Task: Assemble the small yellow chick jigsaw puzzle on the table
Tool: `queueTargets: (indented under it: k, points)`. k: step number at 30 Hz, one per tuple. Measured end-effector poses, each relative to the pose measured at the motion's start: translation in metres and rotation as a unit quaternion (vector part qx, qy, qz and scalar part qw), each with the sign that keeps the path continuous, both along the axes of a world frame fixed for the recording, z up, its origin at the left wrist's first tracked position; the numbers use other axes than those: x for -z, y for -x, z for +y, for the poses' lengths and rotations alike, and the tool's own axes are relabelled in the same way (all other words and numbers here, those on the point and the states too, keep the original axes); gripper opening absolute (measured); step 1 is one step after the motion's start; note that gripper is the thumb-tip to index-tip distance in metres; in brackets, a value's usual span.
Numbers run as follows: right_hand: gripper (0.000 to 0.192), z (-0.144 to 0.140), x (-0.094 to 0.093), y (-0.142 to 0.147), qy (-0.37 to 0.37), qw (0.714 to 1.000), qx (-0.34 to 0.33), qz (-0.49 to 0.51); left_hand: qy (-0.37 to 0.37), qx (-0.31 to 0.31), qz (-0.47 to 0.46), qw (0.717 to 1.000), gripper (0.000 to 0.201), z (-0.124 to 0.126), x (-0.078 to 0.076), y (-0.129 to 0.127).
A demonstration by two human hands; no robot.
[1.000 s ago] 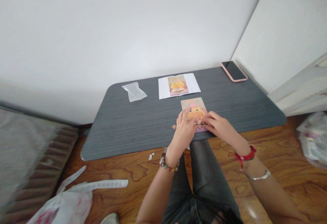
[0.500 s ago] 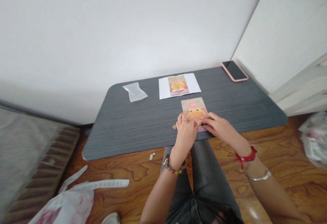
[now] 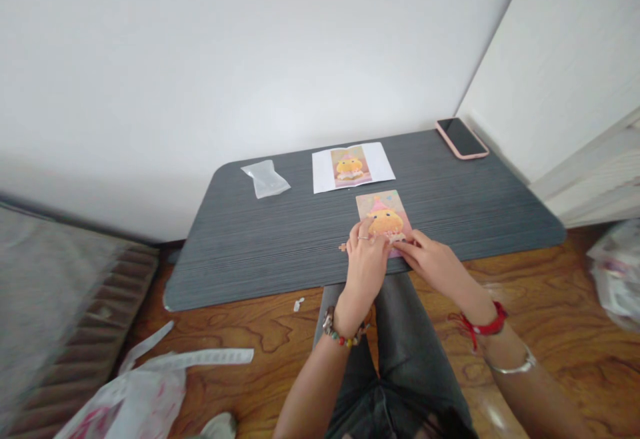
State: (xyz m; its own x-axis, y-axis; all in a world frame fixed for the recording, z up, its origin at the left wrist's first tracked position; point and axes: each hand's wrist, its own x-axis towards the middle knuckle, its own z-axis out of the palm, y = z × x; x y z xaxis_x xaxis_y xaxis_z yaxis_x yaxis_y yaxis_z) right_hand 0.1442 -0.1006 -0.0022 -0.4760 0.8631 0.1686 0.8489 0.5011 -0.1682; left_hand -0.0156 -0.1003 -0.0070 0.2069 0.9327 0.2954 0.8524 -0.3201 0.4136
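Observation:
A jigsaw puzzle (image 3: 384, 219) lies near the table's front edge, its picture a yellow plush figure in a pink party hat. My left hand (image 3: 367, 252) rests over its lower left part, fingers curved and gripping it, covering some of the pieces. At the lower right, my right hand (image 3: 434, 260) has its thumb and fingertips closed on the puzzle's edge. What lies under the fingertips is hidden. Just left of my left hand, a small loose puzzle piece (image 3: 343, 247) sits on the table. Behind the puzzle is a creased white sheet (image 3: 379, 161) printed with the same picture.
The dark grey table (image 3: 260, 245) stands against a white wall. On it are a clear plastic bag (image 3: 266, 179) at the back left and a phone (image 3: 462, 139) at the back right. Floor items include a plastic bag (image 3: 150, 399) and white scraps (image 3: 299, 304).
A dark gap in the puzzle's lower part, between my hands, no longer shows. My right fingertips have shifted slightly down along its right side. My left hand stays on the puzzle.

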Motion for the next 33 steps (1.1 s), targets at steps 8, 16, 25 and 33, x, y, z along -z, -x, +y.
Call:
queueTargets:
  k: [8, 16, 25, 33]
  points:
    - [0.029, -0.004, 0.001, 0.002, -0.004, 1.0, 0.014, -0.009, -0.012, 0.001, 0.037, 0.999, 0.029, -0.016, 0.0, 0.003]
    - [0.032, -0.009, 0.0, 0.005, 0.007, 0.999, 0.016, -0.032, -0.021, 0.013, 0.092, 0.995, 0.029, -0.02, -0.002, 0.0]
    - [0.03, -0.014, 0.002, 0.008, -0.006, 0.999, 0.027, -0.029, -0.016, 0.012, 0.069, 0.997, 0.035, -0.023, -0.002, 0.012]
    - [0.026, -0.025, -0.001, 0.047, 0.023, 1.0, 0.001, 0.019, -0.053, -0.106, 0.031, 0.992, 0.022, -0.026, 0.005, 0.067]
